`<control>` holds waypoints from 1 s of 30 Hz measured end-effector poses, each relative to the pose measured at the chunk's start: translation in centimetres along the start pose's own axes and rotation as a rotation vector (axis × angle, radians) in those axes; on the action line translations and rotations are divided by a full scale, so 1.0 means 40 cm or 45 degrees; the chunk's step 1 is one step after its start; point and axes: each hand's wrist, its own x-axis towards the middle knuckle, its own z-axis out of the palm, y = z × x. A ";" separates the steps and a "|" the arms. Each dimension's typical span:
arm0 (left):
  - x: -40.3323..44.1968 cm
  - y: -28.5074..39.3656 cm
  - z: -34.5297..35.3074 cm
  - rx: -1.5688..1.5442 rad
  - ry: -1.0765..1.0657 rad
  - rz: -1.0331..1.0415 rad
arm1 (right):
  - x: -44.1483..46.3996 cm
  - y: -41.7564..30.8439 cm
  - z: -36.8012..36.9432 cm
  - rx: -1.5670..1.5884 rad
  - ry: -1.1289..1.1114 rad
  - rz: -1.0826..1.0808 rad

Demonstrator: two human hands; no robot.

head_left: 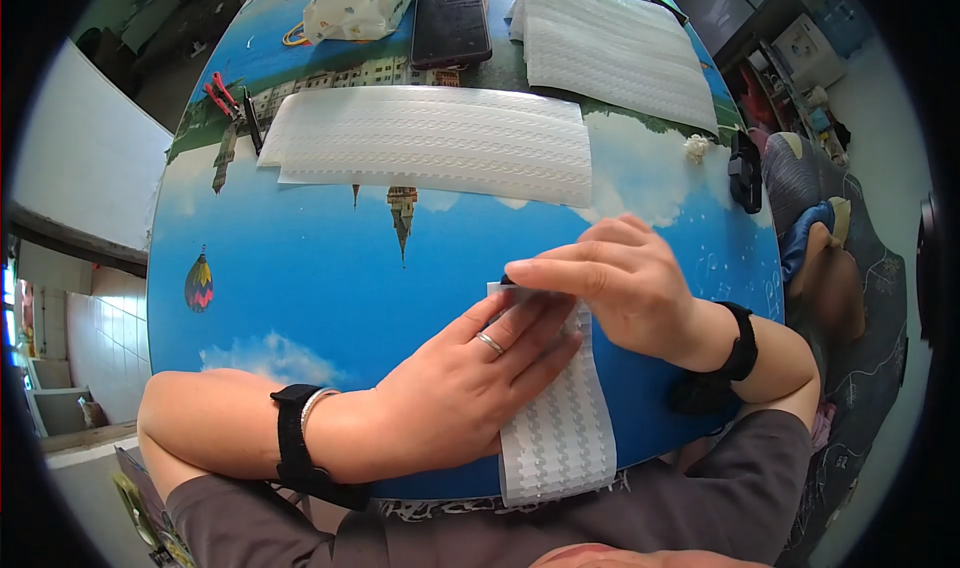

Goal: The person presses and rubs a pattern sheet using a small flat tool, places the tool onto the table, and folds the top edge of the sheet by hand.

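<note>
A white patterned sheet strip point(560, 443) lies lengthwise in front of me, its near end reaching over the table edge. My left hand point(465, 378) rests flat across it, fingers stretched out and a ring on one of them. Above its fingertips, at the strip's far end, my right hand point(625, 288) is bent with thumb and fingers drawn together. A small dark tip point(507, 281) shows by the right fingertips; the fingers hide the rest, so its kind is unclear.
Farther back lie more white patterned sheets point(430, 143) and a larger stack point(610, 53). A phone point(451, 23) and a wipes pack point(360, 3) sit at the back. Red-handled pliers point(222, 96), a black pen-like item point(251, 121) and a black object point(744, 171) lie near the sides.
</note>
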 end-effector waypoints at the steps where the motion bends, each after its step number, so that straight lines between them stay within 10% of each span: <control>1: 0.002 0.000 -0.001 -0.006 0.001 0.000 | 0.002 -0.007 -0.003 -0.056 -0.070 -0.044; 27: -0.005 -0.004 -0.025 0.164 -0.083 -0.007 | -0.014 0.020 0.022 0.463 0.214 0.357; 30: -0.008 -0.003 -0.023 0.143 -0.078 -0.016 | -0.005 0.008 -0.017 0.075 -0.026 0.052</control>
